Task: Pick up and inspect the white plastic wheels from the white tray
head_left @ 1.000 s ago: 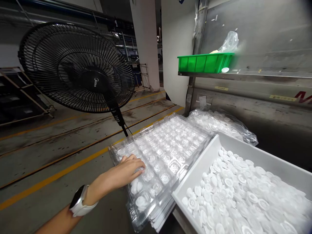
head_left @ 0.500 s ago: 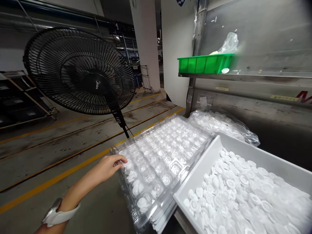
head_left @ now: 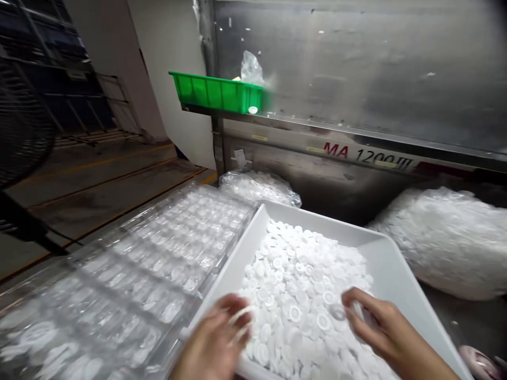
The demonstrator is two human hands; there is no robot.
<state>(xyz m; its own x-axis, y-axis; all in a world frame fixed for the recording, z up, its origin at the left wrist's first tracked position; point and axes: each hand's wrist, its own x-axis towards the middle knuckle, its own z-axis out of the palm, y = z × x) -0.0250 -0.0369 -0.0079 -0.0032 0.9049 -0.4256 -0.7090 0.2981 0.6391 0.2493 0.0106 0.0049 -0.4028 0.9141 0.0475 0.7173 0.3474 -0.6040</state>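
A white tray (head_left: 380, 248) holds a heap of small white round plastic parts (head_left: 301, 274). Both my hands are in its near end. My left hand (head_left: 216, 340) is blurred by motion at the tray's near left wall, with pale parts showing at its curled fingertips. My right hand (head_left: 380, 330) rests on the heap with fingers curled round a few of the white parts. To the left lies a stack of clear blister trays (head_left: 130, 279) with many small pockets; several near pockets hold white parts.
Two clear bags of white parts lie behind and beside the tray: a smaller bag (head_left: 257, 187) and a larger bag (head_left: 443, 237). A green bin (head_left: 216, 92) sits on the metal machine's ledge. A black fan (head_left: 19, 132) stands at the left over the concrete floor.
The view swung right and down. My left hand left the clear blister tray and moved into the white tray. My right hand came into view on the heap of parts.
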